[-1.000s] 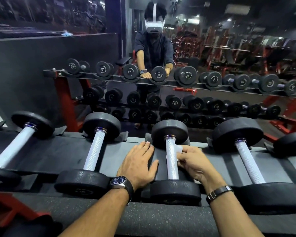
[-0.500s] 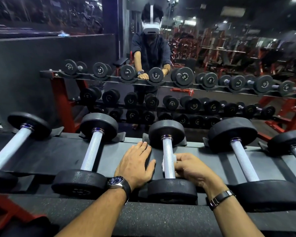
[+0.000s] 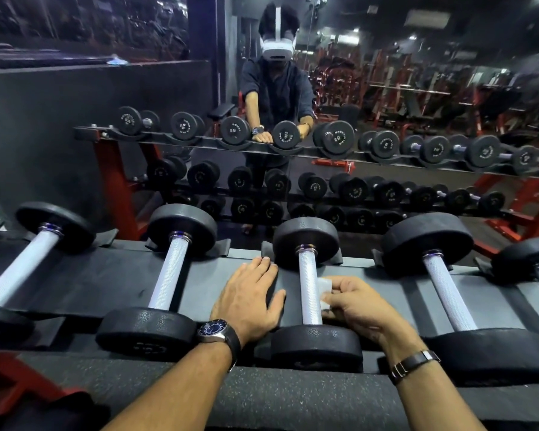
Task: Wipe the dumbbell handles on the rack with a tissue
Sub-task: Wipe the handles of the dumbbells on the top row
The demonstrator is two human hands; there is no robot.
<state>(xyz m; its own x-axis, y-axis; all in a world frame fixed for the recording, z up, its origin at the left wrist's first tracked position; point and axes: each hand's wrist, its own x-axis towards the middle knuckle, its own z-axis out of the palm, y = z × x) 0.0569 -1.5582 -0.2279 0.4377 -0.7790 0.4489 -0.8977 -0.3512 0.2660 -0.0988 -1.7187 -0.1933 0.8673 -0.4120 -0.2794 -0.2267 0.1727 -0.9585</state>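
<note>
Tissue [image 3: 323, 294]: thin, soft, light, likely to tear on knurled steel; pinched in curled fingers of right hand [image 3: 353, 301], pressed against right side of middle dumbbell handle [image 3: 308, 290], toward its near end. Best kept folded and wrapped round the bar. Dumbbell heavy and rigid, seated across rack [image 3: 84, 284], unlikely to roll under wiping. Left hand [image 3: 251, 301] flat, fingers straight, resting on rack just left of that handle, holding nothing. No containers in sight.

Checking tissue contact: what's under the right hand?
The right hand pinches a white tissue against the dumbbell handle. Most of the tissue is hidden by the fingers, as is the rack surface beneath.
</note>
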